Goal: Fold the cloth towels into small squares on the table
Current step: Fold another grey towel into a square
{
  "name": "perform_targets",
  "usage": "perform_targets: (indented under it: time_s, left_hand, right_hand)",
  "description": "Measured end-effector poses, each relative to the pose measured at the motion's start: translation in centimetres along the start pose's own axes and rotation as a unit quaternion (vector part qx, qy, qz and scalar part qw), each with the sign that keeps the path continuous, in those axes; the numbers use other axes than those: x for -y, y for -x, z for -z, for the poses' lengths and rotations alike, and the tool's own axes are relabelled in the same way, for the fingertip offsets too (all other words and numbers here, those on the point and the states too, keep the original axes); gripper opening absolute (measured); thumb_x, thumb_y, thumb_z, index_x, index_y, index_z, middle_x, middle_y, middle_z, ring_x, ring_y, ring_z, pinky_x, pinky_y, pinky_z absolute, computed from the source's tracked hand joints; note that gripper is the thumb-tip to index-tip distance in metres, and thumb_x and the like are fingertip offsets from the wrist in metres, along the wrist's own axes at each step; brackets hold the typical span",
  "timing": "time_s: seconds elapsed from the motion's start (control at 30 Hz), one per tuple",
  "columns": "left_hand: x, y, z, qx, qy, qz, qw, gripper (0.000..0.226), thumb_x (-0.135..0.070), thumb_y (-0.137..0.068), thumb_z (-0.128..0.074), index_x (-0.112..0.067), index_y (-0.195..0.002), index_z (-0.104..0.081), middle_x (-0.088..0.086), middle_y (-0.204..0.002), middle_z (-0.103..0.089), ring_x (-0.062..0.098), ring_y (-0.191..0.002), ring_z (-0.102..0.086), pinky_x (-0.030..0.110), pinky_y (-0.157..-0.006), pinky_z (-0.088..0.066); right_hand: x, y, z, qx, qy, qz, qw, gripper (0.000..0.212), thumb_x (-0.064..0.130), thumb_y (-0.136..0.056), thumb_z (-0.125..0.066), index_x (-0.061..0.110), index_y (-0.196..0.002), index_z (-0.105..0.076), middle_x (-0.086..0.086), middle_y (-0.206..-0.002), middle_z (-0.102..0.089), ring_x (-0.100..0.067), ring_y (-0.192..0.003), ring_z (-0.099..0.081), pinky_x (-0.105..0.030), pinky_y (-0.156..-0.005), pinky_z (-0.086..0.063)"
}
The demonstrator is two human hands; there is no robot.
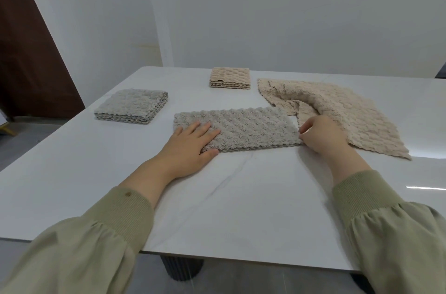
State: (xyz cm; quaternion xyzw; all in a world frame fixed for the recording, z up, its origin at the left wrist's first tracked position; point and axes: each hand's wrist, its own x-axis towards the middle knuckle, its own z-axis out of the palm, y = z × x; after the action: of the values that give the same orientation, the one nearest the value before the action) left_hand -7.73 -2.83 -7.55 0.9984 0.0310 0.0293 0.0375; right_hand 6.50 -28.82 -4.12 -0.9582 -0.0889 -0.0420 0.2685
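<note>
At the middle of the white marble-look table (241,197): grey waffle-textured cloth towel (246,128), folded to a strip.
Left hand (190,149) presses its left end, fingers straight; right hand (323,135) pinches the right end, fingers curled. Judged soft, light, limp: lift by end corners. Table's near side is open; crumpled beige towel (337,110) crowds its right.

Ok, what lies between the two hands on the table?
The grey towel, folded to a strip: left hand presses one end, right hand pinches the other. Head view.
</note>
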Motion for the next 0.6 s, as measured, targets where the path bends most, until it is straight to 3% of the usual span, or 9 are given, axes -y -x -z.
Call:
perform_targets:
  time_s: [0.1, 0.17, 0.27, 0.33, 0.43, 0.6]
  left_hand:
    - [0.0, 0.0, 0.0, -0.005, 0.011, 0.001, 1.000, 0.057, -0.052, -0.097, -0.031, -0.039, -0.149, -0.011, -0.010, -0.159, -0.005, 0.012, -0.146, 0.003, 0.042, -0.117, 0.000]
    - [0.2, 0.1, 0.0, -0.035, 0.042, -0.007, 0.999, 0.059, -0.054, -0.094, -0.037, -0.038, -0.148, -0.018, -0.009, -0.158, -0.011, 0.011, -0.146, -0.003, 0.044, -0.118, -0.005]
    - [0.3, 0.2, 0.1, -0.057, 0.054, -0.039, 0.996, 0.068, -0.061, -0.087, -0.035, -0.037, -0.148, -0.018, -0.009, -0.158, -0.008, 0.011, -0.146, -0.001, 0.047, -0.118, -0.006]
    - [0.0, 0.3, 0.1, -0.014, 0.018, -0.043, 0.999, 0.061, -0.059, -0.094, -0.029, -0.040, -0.148, -0.010, -0.012, -0.158, 0.003, 0.011, -0.145, 0.008, 0.045, -0.118, 0.003]
    - [-0.3, 0.1, 0.1, 0.026, 0.012, -0.025, 0.999, 0.054, -0.055, -0.097, -0.021, -0.042, -0.148, -0.009, -0.015, -0.158, 0.002, 0.010, -0.145, 0.008, 0.044, -0.116, 0.005]
    - [-0.3, 0.2, 0.6, -0.023, 0.080, -0.004, 0.997, 0.046, -0.046, -0.100, -0.025, -0.036, -0.144, -0.033, -0.013, -0.154, -0.026, 0.009, -0.143, -0.016, 0.040, -0.118, -0.011]
  right_hand:
    - [-0.1, 0.2, -0.3, -0.004, 0.062, 0.016, 0.998, 0.015, 0.008, -0.084, -0.061, 0.017, -0.096, -0.066, -0.007, -0.103, -0.066, -0.029, -0.098, -0.059, -0.031, -0.075, -0.043]
    - [0.2, 0.1, -0.4, -0.049, 0.088, 0.054, 0.993, 0.025, 0.013, -0.084, -0.063, 0.014, -0.109, -0.064, -0.010, -0.117, -0.061, -0.032, -0.107, -0.055, -0.037, -0.085, -0.044]
    - [1.7, 1.0, -1.4, -0.094, 0.027, 0.165, 0.982, 0.042, 0.024, -0.090, -0.058, 0.010, -0.129, -0.052, -0.017, -0.136, -0.047, -0.032, -0.127, -0.040, -0.040, -0.105, -0.032]
    - [2.7, 1.8, -2.6, -0.003, 0.039, 0.226, 0.973, 0.054, 0.034, -0.096, -0.047, 0.015, -0.144, -0.034, -0.013, -0.153, -0.027, -0.028, -0.142, -0.020, -0.043, -0.114, -0.016]
    - [3.0, 2.2, -4.0, 0.164, 0.169, 0.205, 0.950, 0.055, 0.044, -0.101, -0.024, 0.026, -0.151, -0.012, 0.001, -0.160, -0.004, -0.021, -0.147, -0.001, -0.051, -0.115, -0.004]
    - [2.8, 1.7, -3.0, 0.179, 0.168, 0.181, 0.952, 0.051, 0.030, -0.101, -0.023, 0.025, -0.151, -0.015, 0.004, -0.160, -0.007, -0.018, -0.146, -0.008, -0.052, -0.116, -0.011]
